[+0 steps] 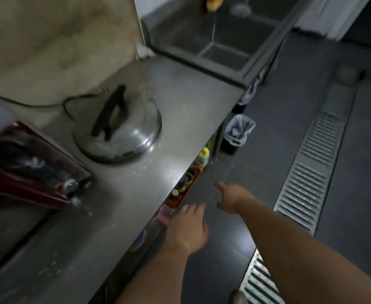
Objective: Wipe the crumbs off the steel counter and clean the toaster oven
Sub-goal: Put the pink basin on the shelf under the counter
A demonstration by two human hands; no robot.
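Observation:
The steel counter (180, 119) runs from lower left to upper right, speckled with pale crumbs around its middle and near edge. A dark red toaster oven (26, 170) sits at the left edge, blurred. My left hand (187, 229) hangs just off the counter's front edge, fingers reaching toward the shelf below; whether it holds anything I cannot tell. My right hand (230, 194) stretches out over the dark floor with relaxed, straight fingers and holds nothing. No cloth is in view.
A steel pot lid (118, 128) with a black handle lies on the counter. A sink (219, 34) sits beyond. Bottles and containers (193, 172) fill the shelf under the counter. A lined bin (238, 132) and a floor drain grate (307, 172) are at the right.

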